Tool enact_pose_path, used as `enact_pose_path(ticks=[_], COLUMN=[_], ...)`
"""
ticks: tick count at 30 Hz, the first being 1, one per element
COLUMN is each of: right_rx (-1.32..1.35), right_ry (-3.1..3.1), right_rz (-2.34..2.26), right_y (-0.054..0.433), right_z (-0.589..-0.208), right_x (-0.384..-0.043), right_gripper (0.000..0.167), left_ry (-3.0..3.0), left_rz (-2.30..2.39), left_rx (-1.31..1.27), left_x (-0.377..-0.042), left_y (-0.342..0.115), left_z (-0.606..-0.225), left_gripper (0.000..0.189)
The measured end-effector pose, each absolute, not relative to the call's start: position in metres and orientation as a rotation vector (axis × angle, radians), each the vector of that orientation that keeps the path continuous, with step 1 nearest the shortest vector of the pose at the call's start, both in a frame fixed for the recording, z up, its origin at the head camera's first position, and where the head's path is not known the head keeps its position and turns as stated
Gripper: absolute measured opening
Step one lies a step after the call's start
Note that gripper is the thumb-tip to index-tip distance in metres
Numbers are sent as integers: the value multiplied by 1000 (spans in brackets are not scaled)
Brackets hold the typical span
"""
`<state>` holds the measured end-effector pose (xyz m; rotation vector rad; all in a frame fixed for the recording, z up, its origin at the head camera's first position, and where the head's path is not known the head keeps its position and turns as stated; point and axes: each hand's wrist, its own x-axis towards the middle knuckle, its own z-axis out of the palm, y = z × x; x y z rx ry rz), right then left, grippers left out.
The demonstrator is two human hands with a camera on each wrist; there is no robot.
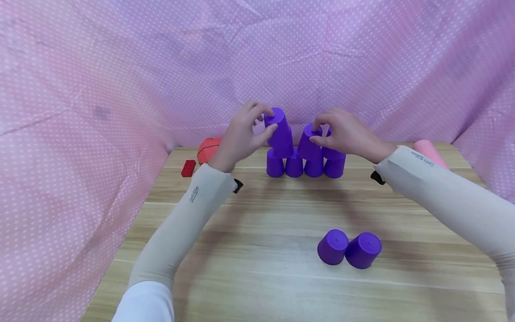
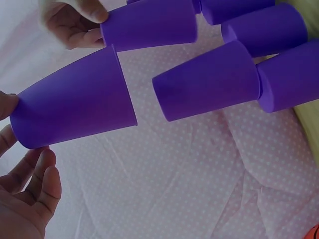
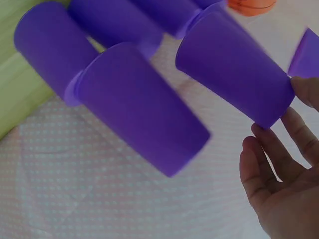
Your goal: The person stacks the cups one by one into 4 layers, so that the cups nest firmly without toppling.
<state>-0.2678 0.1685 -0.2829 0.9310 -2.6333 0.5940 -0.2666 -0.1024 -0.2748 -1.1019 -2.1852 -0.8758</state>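
Observation:
My left hand (image 1: 242,134) pinches a purple cup (image 2: 75,99) by its narrow base end. That cup is upside down, and the left wrist view shows its rim apart from the nearest stacked cup (image 2: 207,82). Another upside-down purple cup (image 3: 234,64) is pinched near its base by my right hand (image 1: 345,132). Its rim is close to the stacked cups; whether it rests on them I cannot tell. Below stands a bottom row of several upturned purple cups (image 1: 275,164). A second-level cup (image 3: 142,109) stands at the right, partly hidden by my right hand in the head view.
Two upturned purple cups (image 1: 332,247) stand side by side nearer me on the wooden table (image 1: 241,268). A red toy brick (image 1: 188,168) and an orange-red ball (image 1: 208,150) lie at the back left. At the back right is a pink cylinder (image 1: 430,153). Pink dotted cloth (image 1: 241,58) hangs behind.

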Motion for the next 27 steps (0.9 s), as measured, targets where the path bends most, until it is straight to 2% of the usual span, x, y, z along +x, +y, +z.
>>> enact_pose_path(ticks=[10,27], right_rx=[914,889], right_ry=[-2746,-2765], right_rz=[643,692], right_y=[168,169], right_z=[-300,-305], right_x=[-301,-314], right_gripper=[17,24], left_ry=[-2230,-2330], left_rz=[-899,-853], left_rx=[-1000,-959], left_x=[-300,-329], left_y=[-81,-58], left_z=[-283,-279], left_gripper=[20,21])
